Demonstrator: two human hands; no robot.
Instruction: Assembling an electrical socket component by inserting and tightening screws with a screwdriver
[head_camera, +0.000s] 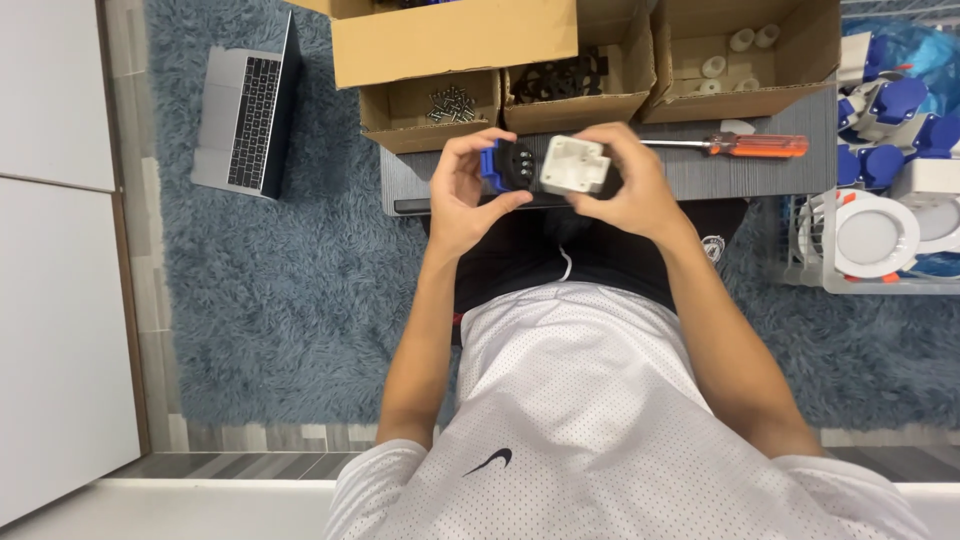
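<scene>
1. On the far left, on the blue rug (270, 300): an open laptop (245, 115).
2. Behind the hands, on the grey worktop (740, 170): a small box of screws (430, 110), then a box of black parts (575, 85), then a box of white cylinders (740, 60).
3. Left hand (462, 195): closed around a blue and black plug part (507, 165), just above the worktop edge.
4. Right hand (630, 185): closed around a white casing (575, 165), touching the blue and black part.
5. Right of the hands: an orange screwdriver (745, 146) lying flat on the worktop.
6. Far right: a basket (815, 270) with white and blue pieces.
</scene>
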